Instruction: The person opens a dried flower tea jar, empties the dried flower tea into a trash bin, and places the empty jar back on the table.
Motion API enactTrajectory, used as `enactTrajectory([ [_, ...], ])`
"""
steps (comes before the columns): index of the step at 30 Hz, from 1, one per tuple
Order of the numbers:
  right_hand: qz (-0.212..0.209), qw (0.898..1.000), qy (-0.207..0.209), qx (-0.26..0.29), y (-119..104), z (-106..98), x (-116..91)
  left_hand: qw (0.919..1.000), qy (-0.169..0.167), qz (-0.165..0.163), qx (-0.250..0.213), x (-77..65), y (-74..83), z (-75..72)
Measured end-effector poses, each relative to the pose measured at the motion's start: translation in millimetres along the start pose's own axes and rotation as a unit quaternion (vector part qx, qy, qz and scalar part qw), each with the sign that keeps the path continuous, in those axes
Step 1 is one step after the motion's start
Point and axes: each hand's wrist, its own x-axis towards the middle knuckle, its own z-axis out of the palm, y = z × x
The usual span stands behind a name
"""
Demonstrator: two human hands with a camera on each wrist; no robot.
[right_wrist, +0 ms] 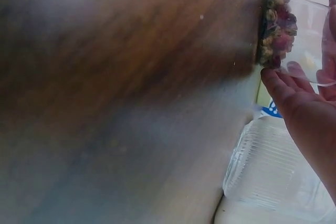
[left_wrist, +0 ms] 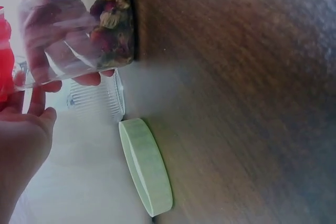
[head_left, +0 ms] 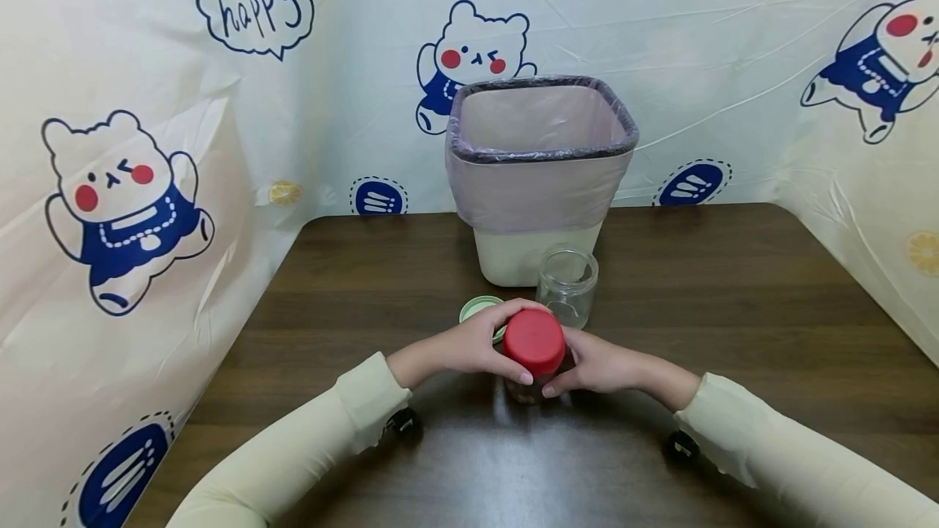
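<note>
A clear jar (left_wrist: 63, 30) with a red screw lid (head_left: 534, 341) stands upright on the table in front of the person. Dried flower buds (left_wrist: 113, 27) in yellow and dark red fill its bottom part. My left hand (head_left: 477, 345) grips the red lid from the left, thumb at the front and fingers round the back. From the right, my right hand (head_left: 597, 361) holds the clear body below the lid, its fingers showing through the wall in the left wrist view. Behind the hands are an open glass jar (head_left: 567, 292) with ribbed sides and a pale green lid (left_wrist: 147, 166).
A cream bin (head_left: 539, 259) lined with a translucent purple bag (head_left: 539, 186) stands at the back of the dark wooden table (head_left: 352, 283), just behind the glass jar. Printed cloth (head_left: 367, 63) with cartoon bears hangs round the table's back and sides.
</note>
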Motion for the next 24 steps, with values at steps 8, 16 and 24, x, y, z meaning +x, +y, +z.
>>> enactTrajectory([
  [8, -0.005, 1.0, -0.009, 0.007, 1.5, -0.8, 0.5, 0.9998, 0.0, 0.015, -0.016, 0.5, -0.8, 0.5],
  [16, 0.004, 1.0, 0.003, 0.0, 0.0, 0.8, -1.9, 0.9989, 0.042, 0.019, -0.007, -2.5, -0.6, 7.3],
  [24, 0.006, 1.0, 0.011, 0.006, -1.0, 3.2, -2.8, 0.996, 0.075, 0.048, -0.008, -3.3, -2.4, 12.6],
])
